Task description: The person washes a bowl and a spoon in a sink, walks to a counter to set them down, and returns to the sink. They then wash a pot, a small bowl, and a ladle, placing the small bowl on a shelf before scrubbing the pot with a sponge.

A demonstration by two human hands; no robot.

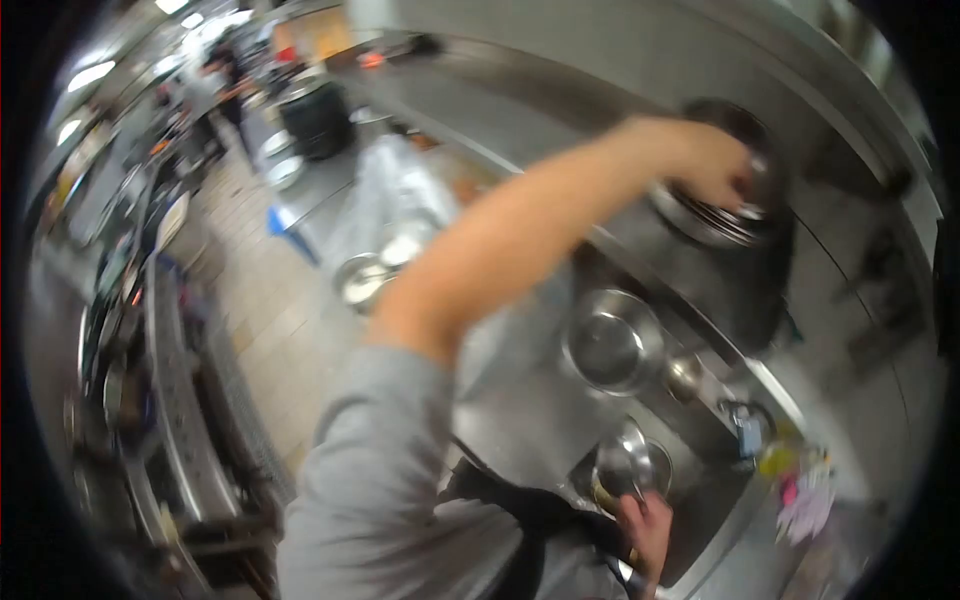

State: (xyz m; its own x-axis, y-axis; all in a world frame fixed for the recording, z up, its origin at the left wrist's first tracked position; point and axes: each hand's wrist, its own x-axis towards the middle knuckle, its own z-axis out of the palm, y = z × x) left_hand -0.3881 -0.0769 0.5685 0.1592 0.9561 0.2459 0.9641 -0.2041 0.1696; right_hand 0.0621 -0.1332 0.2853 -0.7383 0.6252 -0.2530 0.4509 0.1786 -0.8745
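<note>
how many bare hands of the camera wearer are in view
2: the left hand, higher up, at the round steel rims; the right hand, lower down, holding a round, shiny steel vessel. Some fingers are hidden.

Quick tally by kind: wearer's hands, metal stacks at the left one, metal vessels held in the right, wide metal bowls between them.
Hands: 2, left hand and right hand
Metal stack: 1
Held metal vessel: 1
Wide metal bowl: 1
Total: 5

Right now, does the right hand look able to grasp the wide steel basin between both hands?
Probably not: the right hand holds a round metal vessel, which also lies between it and the wide steel basin in this view. With that set down, the way looks free.
</note>
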